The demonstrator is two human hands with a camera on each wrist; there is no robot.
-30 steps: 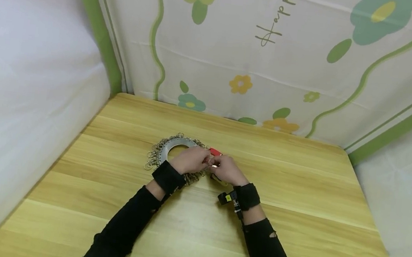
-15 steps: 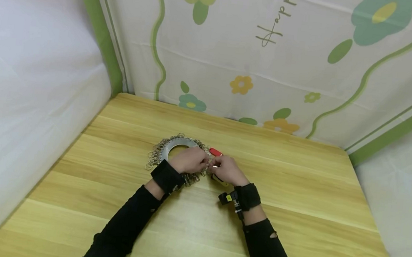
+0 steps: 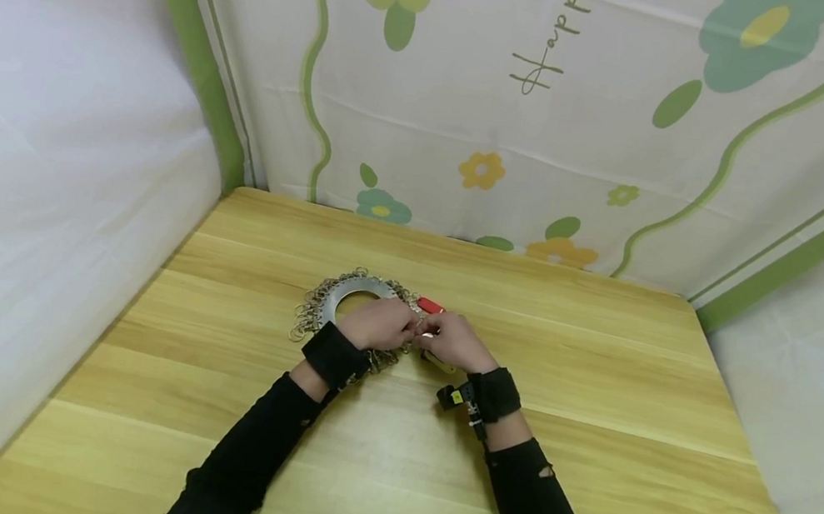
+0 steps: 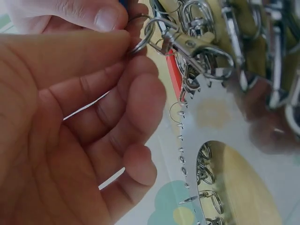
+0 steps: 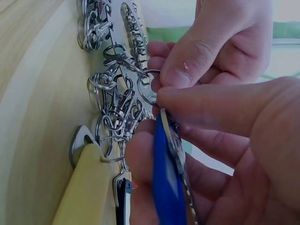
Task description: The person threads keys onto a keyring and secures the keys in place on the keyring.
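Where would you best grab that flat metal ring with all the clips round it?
I'd probably pinch the flat metal ring by its inner edge on the person's left, from above: clips crowd its outer edge, the open middle leaves finger room, and the left hand covers its right part.

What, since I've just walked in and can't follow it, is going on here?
A person's left hand pinches a small ring linked to a clasp near the edge of an open-centred metal disc. Right beside it, their right hand holds a blue item. A red item and a yellow item sit close by. Whether the blue item is on the ring is hidden.
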